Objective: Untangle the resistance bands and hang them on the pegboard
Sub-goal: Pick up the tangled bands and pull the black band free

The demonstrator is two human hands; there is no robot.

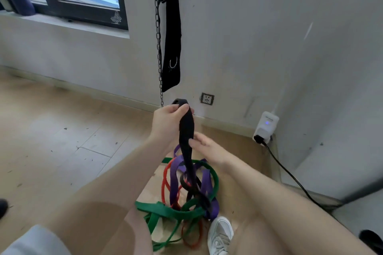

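Lifting the black band at frame centre, the left hand grips its top; the right hand pinches lower. Pulling harder could tighten the tangle below.

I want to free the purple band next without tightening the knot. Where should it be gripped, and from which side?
Probably the purple band's upper-left loop, where it arches clear of the heap beside the red band. Come from the left: the black band, held by the left hand and right hand, hangs across its right side, where it runs under the green band.
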